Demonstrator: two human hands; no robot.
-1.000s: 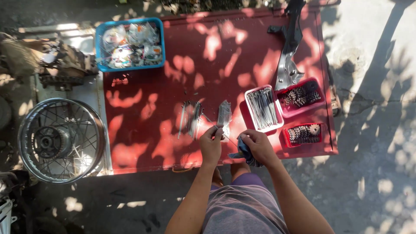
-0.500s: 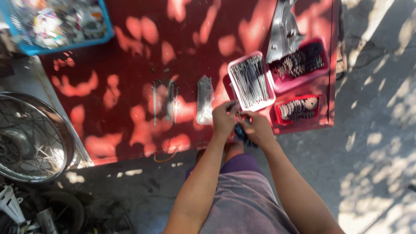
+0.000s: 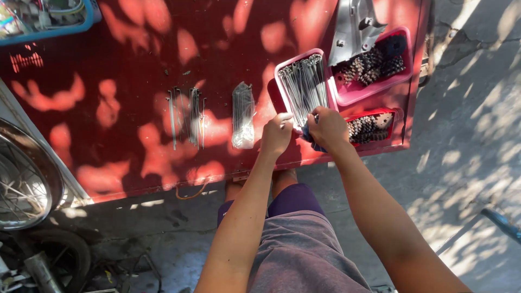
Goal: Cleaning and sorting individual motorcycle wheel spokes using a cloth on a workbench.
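Observation:
My left hand (image 3: 277, 133) rests at the near end of a pink tray of metal spokes (image 3: 305, 87), its fingers curled on a spoke end. My right hand (image 3: 327, 128) is closed on a blue cloth (image 3: 310, 137) and also touches the spoke ends at the tray's near edge. Both hands are above the front edge of a red table (image 3: 135, 59). A clear bag of spokes (image 3: 242, 114) lies just left of my left hand. Loose spokes (image 3: 187, 115) lie further left on the table.
Two more pink and red trays (image 3: 369, 76) (image 3: 374, 126) hold small metal nipples at the right. A grey metal part (image 3: 353, 27) lies behind them. A blue basket (image 3: 43, 19) stands at the far left corner. A spoked wheel rim (image 3: 21, 179) lies left on the ground.
The view has drawn closer and shifted. Both hands have moved right, from the table's front middle to the near end of the spoke tray.

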